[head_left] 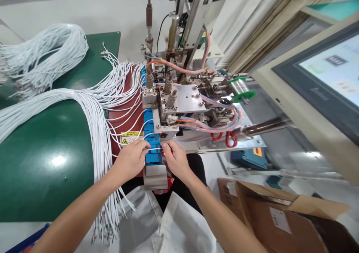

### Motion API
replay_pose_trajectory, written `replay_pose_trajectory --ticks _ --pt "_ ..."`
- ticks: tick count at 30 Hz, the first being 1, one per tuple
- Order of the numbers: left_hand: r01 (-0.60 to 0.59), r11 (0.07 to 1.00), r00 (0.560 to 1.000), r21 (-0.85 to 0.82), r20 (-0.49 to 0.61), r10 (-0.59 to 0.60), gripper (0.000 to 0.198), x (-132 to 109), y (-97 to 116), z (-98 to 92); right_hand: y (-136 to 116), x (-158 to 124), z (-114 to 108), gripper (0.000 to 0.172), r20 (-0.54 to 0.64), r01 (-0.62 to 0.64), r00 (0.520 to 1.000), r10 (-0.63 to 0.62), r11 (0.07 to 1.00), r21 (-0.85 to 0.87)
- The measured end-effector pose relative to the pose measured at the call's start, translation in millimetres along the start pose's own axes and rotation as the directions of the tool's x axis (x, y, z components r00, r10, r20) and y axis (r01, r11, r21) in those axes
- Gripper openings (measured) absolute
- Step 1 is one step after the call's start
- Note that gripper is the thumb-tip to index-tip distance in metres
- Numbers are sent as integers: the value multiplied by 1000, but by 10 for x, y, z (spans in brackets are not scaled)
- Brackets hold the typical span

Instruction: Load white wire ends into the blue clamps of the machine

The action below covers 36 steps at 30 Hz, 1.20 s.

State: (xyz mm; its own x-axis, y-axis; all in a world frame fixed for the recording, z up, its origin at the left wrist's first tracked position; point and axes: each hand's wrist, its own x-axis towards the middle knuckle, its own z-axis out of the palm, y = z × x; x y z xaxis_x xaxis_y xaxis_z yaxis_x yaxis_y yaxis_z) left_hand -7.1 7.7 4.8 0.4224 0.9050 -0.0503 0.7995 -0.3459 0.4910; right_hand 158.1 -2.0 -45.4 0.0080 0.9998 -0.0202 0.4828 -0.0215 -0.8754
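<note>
My left hand and my right hand pinch the two sides of a thin white wire held across the blue fixture track at the front of a small metal machine. Both hands have their fingers closed on the wire. A thick bundle of white wires drapes over the green table to the left of my left hand, its loose ends hanging down by my left forearm.
A touchscreen panel stands at the right. An open cardboard box sits at the lower right. Coloured hoses and pneumatic cylinders crowd the machine's top. A yellow warning label is on the red base beside the track.
</note>
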Motion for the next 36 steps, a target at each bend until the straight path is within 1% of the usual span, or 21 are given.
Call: replay_pose_trajectory --ticks 2,5,8,10,13,16,19,21,23,25,27,29,32,36 --pt "-15 998 1000 62 14 14 24 -2 31 -5 15 -14 27 27 -18 3 1000 -3 1000 24" --pt "-82 979 996 184 58 73 36 -7 53 -4 30 -36 41 26 -31 -6 999 8 998 65" --pt "-145 953 987 267 102 121 42 -19 16 14 33 -49 35 26 -31 -23 999 26 996 84" --pt "-182 941 982 284 98 160 46 -34 -28 35 32 -49 29 26 -31 -27 999 30 997 76" --pt "-234 933 972 274 67 224 47 -62 -63 59 31 -42 21 26 -36 -18 999 20 999 41" --pt "-266 913 964 308 86 251 40 -82 -14 54 31 -36 17 26 -39 -14 999 14 1000 3" --pt "-253 882 967 397 124 222 37 -86 76 32 27 -37 23 26 -29 -22 999 22 1000 -1" --pt "-214 885 976 412 117 181 37 -83 114 25 21 -42 38 27 -23 -34 999 34 999 19" --pt "-178 910 983 373 100 151 37 -80 117 32 12 -48 59 29 -26 -63 998 64 997 48" --pt "-165 938 986 305 86 146 36 -77 89 51 2 -50 75 31 -33 -103 994 105 992 75" --pt "-169 956 985 241 75 156 30 -74 47 76 -4 -48 77 32 -31 -132 990 135 987 93" --pt "-161 965 987 209 64 151 25 -70 11 100 -4 -40 63 32 -11 -137 990 139 986 93" --pt "-113 968 993 223 54 103 22 -63 -1 120 3 -27 38 32 18 -124 992 124 990 62" --pt "-74 963 997 260 50 63 20 -63 26 134 25 -27 48 34 -5 -122 993 122 992 39"
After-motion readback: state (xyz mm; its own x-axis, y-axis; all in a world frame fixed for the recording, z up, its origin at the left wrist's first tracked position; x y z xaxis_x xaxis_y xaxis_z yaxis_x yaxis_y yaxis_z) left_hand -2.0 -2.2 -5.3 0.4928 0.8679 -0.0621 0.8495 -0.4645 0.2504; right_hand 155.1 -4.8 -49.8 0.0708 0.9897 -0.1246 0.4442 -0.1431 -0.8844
